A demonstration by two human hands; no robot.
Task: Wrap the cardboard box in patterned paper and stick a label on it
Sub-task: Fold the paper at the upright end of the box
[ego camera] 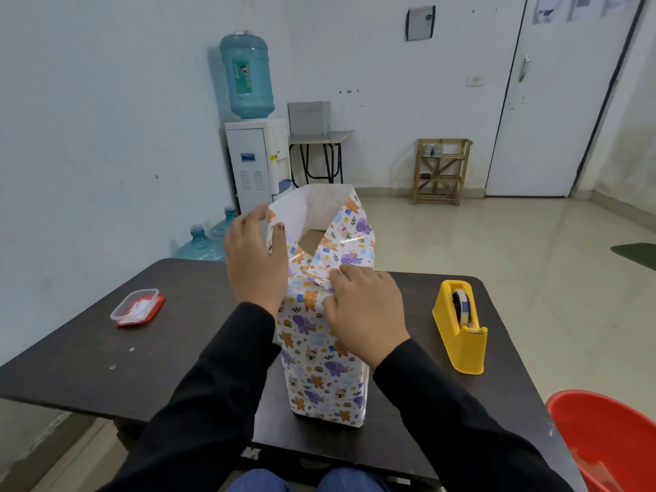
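A tall box stands upright on the dark table (106, 356), covered in patterned paper (319, 367) with bears and elephants. The paper's top end is open and a bit of brown cardboard box (309, 240) shows inside. My left hand (253, 259) grips the left paper flap at the top, thumb over its edge. My right hand (365, 310) presses the near flap flat against the box top, fingers spread. A clear tape strip glints on the folded flap.
A yellow tape dispenser (459, 328) stands right of the box. A small clear container with a red lid (136, 307) lies at the left. A red bucket (610, 442) sits at the lower right. Water dispenser (257, 161) and bottles stand behind the table.
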